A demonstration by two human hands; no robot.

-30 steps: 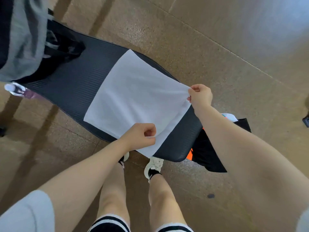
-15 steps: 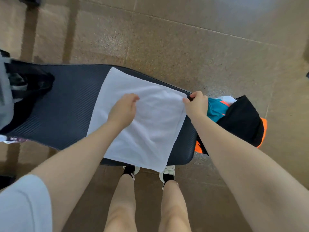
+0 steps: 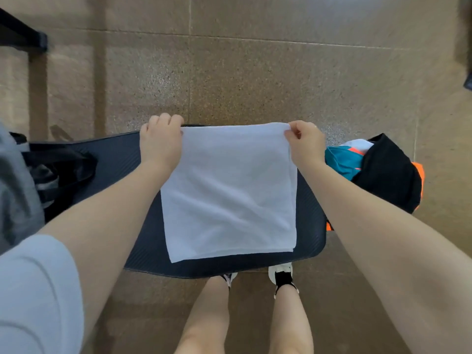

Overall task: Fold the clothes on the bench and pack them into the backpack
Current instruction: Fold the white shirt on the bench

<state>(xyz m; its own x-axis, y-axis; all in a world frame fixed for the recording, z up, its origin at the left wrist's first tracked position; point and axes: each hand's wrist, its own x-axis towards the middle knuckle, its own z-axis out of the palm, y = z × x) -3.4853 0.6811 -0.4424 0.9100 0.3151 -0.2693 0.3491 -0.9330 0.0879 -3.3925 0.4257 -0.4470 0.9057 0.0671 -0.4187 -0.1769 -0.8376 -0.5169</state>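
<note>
White cloth lies folded on the dark bench, its near edge just short of the bench's front rim. Left hand grips the far left corner, fingers curled over the edge. Right hand pinches the far right corner. Black backpack sits at the bench's right end, teal garment showing inside.

The white cloth covers the middle of the tabletop, and its far edge hides the fingertips of both hands. The grey and black bag at the left is cut by the picture's edge and blurred. The black garment hides most of the teal one. The tabletop hides the front of both shoes
</note>
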